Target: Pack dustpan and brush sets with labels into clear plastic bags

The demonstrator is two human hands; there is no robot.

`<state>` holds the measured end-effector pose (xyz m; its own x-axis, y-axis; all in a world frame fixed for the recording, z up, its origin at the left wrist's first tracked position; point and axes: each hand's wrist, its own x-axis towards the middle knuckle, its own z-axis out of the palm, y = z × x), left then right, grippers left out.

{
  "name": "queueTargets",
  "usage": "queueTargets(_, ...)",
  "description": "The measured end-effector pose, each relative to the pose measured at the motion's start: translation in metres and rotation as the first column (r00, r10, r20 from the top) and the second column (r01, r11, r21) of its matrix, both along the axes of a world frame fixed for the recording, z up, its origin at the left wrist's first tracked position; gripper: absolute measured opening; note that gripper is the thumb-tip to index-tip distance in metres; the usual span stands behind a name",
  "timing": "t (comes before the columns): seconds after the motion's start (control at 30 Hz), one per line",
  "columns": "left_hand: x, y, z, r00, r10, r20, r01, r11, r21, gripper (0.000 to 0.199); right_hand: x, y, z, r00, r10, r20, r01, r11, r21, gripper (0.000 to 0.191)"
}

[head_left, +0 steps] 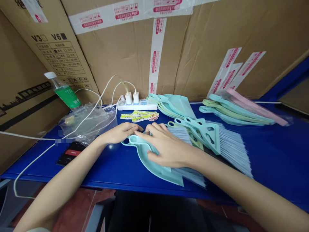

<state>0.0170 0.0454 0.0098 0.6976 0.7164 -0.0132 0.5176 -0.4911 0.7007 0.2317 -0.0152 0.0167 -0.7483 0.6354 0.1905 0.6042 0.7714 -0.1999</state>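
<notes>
A light-blue dustpan (154, 167) lies near the table's front edge with its looped handle to the left. A brush (193, 175) with pale bristles lies against it, its body mostly hidden under my right hand. My left hand (122, 132) is just above the handle end, fingers bent and pressed together; whatever is between the fingertips is hidden. Over the dustpan and brush rests my right hand (166, 145), palm down, thumb and fingers spread, its index fingertip close to my left fingers. Yellow printed labels (138, 116) lie just beyond my hands.
Several brushes (212, 137) lie to the right, with stacked dustpans (178, 104) behind. Bagged pink, green and blue pieces (241, 109) lie farther right. A power strip (137, 104), white cables, clear plastic bag (89, 120), green bottle (66, 93) and black-red object (71, 153) occupy the left and back.
</notes>
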Motion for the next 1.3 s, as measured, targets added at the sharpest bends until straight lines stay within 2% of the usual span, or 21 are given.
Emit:
queueTargets(0.13,0.0,0.0,-0.005,0.998,0.016,0.059,-0.005,0.984,-0.176,0.044,-0.009,-0.005,-0.015,0.997,-0.035,-0.065,0.034,0.999,-0.029,0.056)
queueTargets(0.37,0.006,-0.004,-0.013,0.985,0.046,0.169,0.009,0.95,-0.311,0.053,-0.028,0.0,-0.037,0.964,-0.122,-0.236,0.099,0.989,-0.108,0.031)
queueTargets(0.5,0.006,-0.004,-0.017,0.982,0.124,0.142,-0.069,0.937,-0.342,0.066,-0.031,0.003,-0.04,0.948,-0.126,-0.292,0.096,0.989,-0.116,0.024)
queueTargets(0.6,0.005,-0.005,-0.017,0.983,0.161,0.093,-0.118,0.926,-0.357,0.071,-0.022,0.004,-0.036,0.928,-0.058,-0.367,0.01,0.991,-0.133,0.022)
queueTargets(0.67,0.005,-0.005,-0.016,0.988,0.127,0.085,-0.09,0.934,-0.347,0.068,-0.012,0.004,-0.034,0.918,-0.016,-0.395,-0.034,0.992,-0.119,0.025)
queueTargets(0.8,0.005,-0.003,-0.014,0.997,0.027,0.065,-0.007,0.956,-0.292,0.054,0.004,0.007,-0.039,0.975,0.07,-0.21,-0.071,0.997,0.001,0.037)
queueTargets(1.0,0.004,-0.007,-0.013,0.999,-0.021,0.035,0.029,0.965,-0.259,0.053,0.002,0.007,-0.052,0.987,-0.028,-0.157,0.016,0.997,-0.082,0.062)
queueTargets(1.17,0.004,-0.009,-0.013,0.988,-0.156,0.018,0.157,0.97,-0.186,0.048,-0.005,0.004,-0.053,0.974,-0.076,-0.214,0.051,0.991,-0.12,0.055)
queueTargets(1.3,0.005,-0.007,-0.014,0.982,-0.19,0.019,0.19,0.962,-0.197,0.04,-0.005,0.004,-0.052,0.974,-0.103,-0.202,0.079,0.989,-0.126,0.052)
